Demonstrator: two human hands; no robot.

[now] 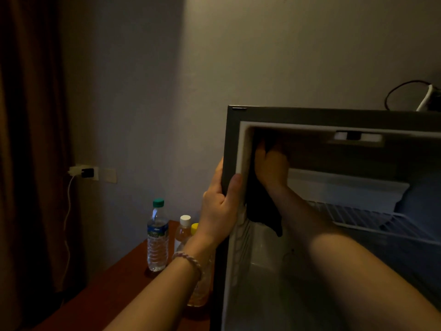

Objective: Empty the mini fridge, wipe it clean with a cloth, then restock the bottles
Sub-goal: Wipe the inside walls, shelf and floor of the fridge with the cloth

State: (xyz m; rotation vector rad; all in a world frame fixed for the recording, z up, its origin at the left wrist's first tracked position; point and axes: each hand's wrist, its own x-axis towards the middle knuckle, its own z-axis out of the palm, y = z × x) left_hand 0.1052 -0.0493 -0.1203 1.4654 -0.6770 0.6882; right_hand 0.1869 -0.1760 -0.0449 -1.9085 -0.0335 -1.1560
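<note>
**Mini fridge interior wiped, left side wall**

Dim room, low light. The mini fridge (334, 115) is seen open, its dark outer casing and pale inner frame facing the camera. No bottles are seen in the visible part of its cavity.

The left hand (220, 206) is clamped around the fridge's left front edge: fingers wrapped onto the outer side, thumb pressed on the front frame. A pale braided bracelet (188, 259) is worn at that wrist.

The right hand (270, 163) is reached inside the upper left corner of the cavity. It is pressed flat against a dark cloth (261, 211), which is held to the inner left wall; the loose end of the cloth hangs down below the hand. Whether the fingers are curled into the cloth cannot be told, as they are in shadow.

A white wire shelf (372, 217) is seen across the right part of the interior, behind the right forearm.

On the reddish wooden bench (114, 283), just left of the fridge, bottles are stood upright: a clear water bottle (157, 237) with a green cap, a white-capped bottle (183, 231) of amber liquid behind it, and a yellow-capped bottle (195, 228) largely hidden by the left wrist.

A wall socket (87, 173) with a plugged charger and a white cable is noted by the curtain (31, 139). A dark looped cable (405, 91) is seen on top of the fridge.
</note>
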